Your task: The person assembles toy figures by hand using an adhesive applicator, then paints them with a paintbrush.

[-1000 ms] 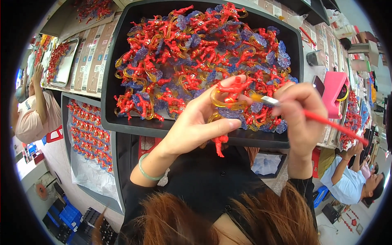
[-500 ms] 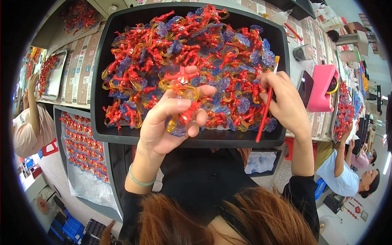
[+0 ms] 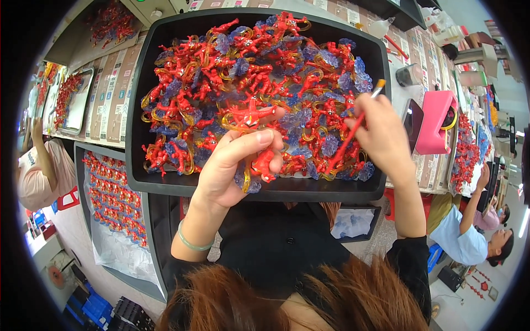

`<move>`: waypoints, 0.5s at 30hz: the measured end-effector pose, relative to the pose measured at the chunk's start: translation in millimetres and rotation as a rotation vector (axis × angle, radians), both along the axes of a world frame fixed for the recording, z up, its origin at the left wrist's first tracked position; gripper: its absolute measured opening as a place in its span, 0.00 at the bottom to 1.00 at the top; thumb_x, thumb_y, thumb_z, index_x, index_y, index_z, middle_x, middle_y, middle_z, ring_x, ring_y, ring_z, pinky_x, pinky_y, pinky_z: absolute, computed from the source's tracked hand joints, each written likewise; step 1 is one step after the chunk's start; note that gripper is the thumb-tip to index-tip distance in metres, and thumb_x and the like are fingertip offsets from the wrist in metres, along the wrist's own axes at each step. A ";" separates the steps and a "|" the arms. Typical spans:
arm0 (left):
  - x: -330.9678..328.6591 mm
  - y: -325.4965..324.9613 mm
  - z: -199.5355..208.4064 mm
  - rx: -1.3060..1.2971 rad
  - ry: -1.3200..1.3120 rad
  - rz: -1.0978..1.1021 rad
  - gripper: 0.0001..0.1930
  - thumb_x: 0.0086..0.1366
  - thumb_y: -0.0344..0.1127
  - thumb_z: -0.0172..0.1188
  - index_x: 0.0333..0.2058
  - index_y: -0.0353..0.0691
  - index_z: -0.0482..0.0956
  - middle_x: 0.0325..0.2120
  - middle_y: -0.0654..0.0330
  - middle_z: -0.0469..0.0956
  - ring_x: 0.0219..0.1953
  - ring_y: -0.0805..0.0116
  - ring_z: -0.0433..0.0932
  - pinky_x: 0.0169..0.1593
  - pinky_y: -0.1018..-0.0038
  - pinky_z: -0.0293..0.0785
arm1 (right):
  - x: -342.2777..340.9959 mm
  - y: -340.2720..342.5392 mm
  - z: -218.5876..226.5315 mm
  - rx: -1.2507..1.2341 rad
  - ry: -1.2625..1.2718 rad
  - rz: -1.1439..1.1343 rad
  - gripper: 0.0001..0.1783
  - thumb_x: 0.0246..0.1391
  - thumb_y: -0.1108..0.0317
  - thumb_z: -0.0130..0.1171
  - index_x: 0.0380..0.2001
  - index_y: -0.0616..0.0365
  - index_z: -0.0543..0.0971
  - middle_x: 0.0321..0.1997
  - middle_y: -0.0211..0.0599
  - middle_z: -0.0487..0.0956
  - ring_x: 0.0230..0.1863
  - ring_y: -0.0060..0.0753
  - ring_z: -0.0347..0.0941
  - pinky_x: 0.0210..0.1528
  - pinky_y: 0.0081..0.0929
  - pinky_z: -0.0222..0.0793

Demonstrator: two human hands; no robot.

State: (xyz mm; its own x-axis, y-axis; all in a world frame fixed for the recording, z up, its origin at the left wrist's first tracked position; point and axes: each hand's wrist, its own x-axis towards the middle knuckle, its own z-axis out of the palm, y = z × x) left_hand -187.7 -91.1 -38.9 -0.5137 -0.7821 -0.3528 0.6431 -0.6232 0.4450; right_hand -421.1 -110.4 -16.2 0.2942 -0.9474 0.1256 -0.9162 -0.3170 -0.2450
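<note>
My left hand [image 3: 234,160] is closed around a red figurine [image 3: 251,118] with a yellow translucent ring and a bluish clear base, held above the near part of a black tray [image 3: 259,193]. A red-handled paintbrush [image 3: 349,140] is gripped in my right hand [image 3: 383,135], over the tray's right side. Its orange bristles point up and away from me, and the handle's end slants down toward the tray. Heaped in the tray are many similar red figurines [image 3: 259,74] with yellow rings and purple-blue cloud-like bases.
To the right stand a pink tape dispenser [image 3: 436,124], a dark phone [image 3: 411,116] and a small cup [image 3: 408,75]. At lower left, a second tray [image 3: 116,198] holds figurines in rows. Co-workers sit at both sides, one in a light blue shirt [image 3: 458,231].
The figurine in my left hand has been turned and tilted. My right hand has rotated, swinging the brush handle's end leftward and up over the heap.
</note>
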 end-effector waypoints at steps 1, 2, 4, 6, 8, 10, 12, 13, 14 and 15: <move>0.0 0.5 -0.5 -0.026 -0.013 0.005 0.21 0.56 0.31 0.51 0.47 0.30 0.62 0.23 0.61 0.72 0.22 0.73 0.72 0.23 0.82 0.67 | -1.0 0.1 -1.8 -0.002 0.000 -0.002 0.06 0.39 0.79 0.52 0.22 0.62 0.66 0.21 0.37 0.69 0.23 0.31 0.67 0.26 0.25 0.64; 0.0 1.1 -0.1 -0.028 -0.013 0.003 0.21 0.56 0.31 0.51 0.47 0.30 0.62 0.23 0.61 0.72 0.22 0.73 0.72 0.23 0.82 0.67 | -2.9 0.0 -3.5 0.037 -0.138 -0.041 0.07 0.39 0.78 0.53 0.23 0.61 0.66 0.20 0.36 0.69 0.22 0.30 0.67 0.26 0.25 0.64; 1.4 3.5 1.1 -0.095 -0.120 0.009 0.22 0.56 0.32 0.49 0.49 0.32 0.60 0.22 0.61 0.69 0.21 0.71 0.69 0.20 0.81 0.65 | -5.7 -2.7 -5.1 0.118 -0.417 -0.101 0.09 0.39 0.78 0.54 0.25 0.60 0.65 0.20 0.35 0.68 0.22 0.27 0.66 0.25 0.24 0.63; 1.8 3.5 5.4 -0.150 -0.182 0.037 0.22 0.54 0.30 0.51 0.48 0.32 0.61 0.23 0.61 0.69 0.22 0.71 0.70 0.22 0.81 0.66 | -8.5 -2.0 0.7 0.181 -0.942 -0.157 0.08 0.44 0.76 0.54 0.25 0.58 0.64 0.23 0.27 0.69 0.25 0.14 0.66 0.26 0.14 0.65; -1.6 5.3 6.3 -0.203 -0.245 0.061 0.22 0.53 0.28 0.52 0.47 0.32 0.62 0.23 0.61 0.70 0.23 0.70 0.71 0.24 0.81 0.67 | 0.8 -0.6 10.2 0.412 -1.390 -0.253 0.07 0.46 0.75 0.53 0.27 0.57 0.65 0.26 0.28 0.70 0.26 0.17 0.69 0.28 0.15 0.67; -10.7 8.9 5.4 -0.421 -0.322 0.227 0.20 0.50 0.20 0.54 0.45 0.33 0.65 0.27 0.61 0.72 0.28 0.76 0.72 0.33 0.83 0.68 | 6.9 1.1 1.7 0.598 -1.584 -0.270 0.07 0.47 0.75 0.52 0.29 0.56 0.65 0.27 0.29 0.70 0.27 0.18 0.69 0.28 0.15 0.68; -16.2 13.8 6.3 -0.611 -0.499 0.286 0.21 0.48 0.19 0.57 0.43 0.35 0.66 0.33 0.59 0.73 0.33 0.75 0.72 0.37 0.80 0.68 | 17.6 5.6 -6.3 0.905 -1.884 -0.299 0.07 0.48 0.72 0.51 0.33 0.58 0.67 0.29 0.32 0.73 0.28 0.22 0.71 0.28 0.18 0.70; -17.8 14.1 6.5 -0.767 -0.614 0.318 0.20 0.48 0.20 0.58 0.42 0.35 0.68 0.33 0.58 0.73 0.33 0.73 0.72 0.37 0.79 0.69 | 24.2 7.5 -6.4 0.979 -1.893 -0.338 0.08 0.48 0.72 0.50 0.33 0.58 0.67 0.28 0.32 0.73 0.28 0.23 0.72 0.28 0.19 0.70; -18.6 13.9 6.8 -0.923 -0.731 0.349 0.19 0.47 0.21 0.59 0.41 0.35 0.69 0.34 0.57 0.73 0.33 0.71 0.73 0.37 0.79 0.69 | 30.3 8.9 -6.3 1.054 -1.900 -0.376 0.08 0.48 0.72 0.50 0.34 0.58 0.67 0.28 0.33 0.74 0.28 0.23 0.72 0.28 0.20 0.71; -19.6 13.1 9.8 -1.007 -0.832 0.339 0.18 0.47 0.22 0.60 0.39 0.34 0.71 0.34 0.55 0.73 0.35 0.68 0.74 0.38 0.78 0.69 | 34.3 9.9 -7.1 1.103 -1.895 -0.423 0.08 0.49 0.72 0.50 0.34 0.58 0.67 0.28 0.34 0.74 0.28 0.25 0.73 0.28 0.21 0.71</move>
State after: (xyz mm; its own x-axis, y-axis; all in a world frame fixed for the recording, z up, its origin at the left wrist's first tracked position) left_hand -207.3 -77.9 -29.1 -0.1618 -0.9281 0.3354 0.0165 0.3373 0.9413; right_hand -386.7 -100.5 -23.3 0.3316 -0.7786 -0.5328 0.5708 0.6152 -0.5438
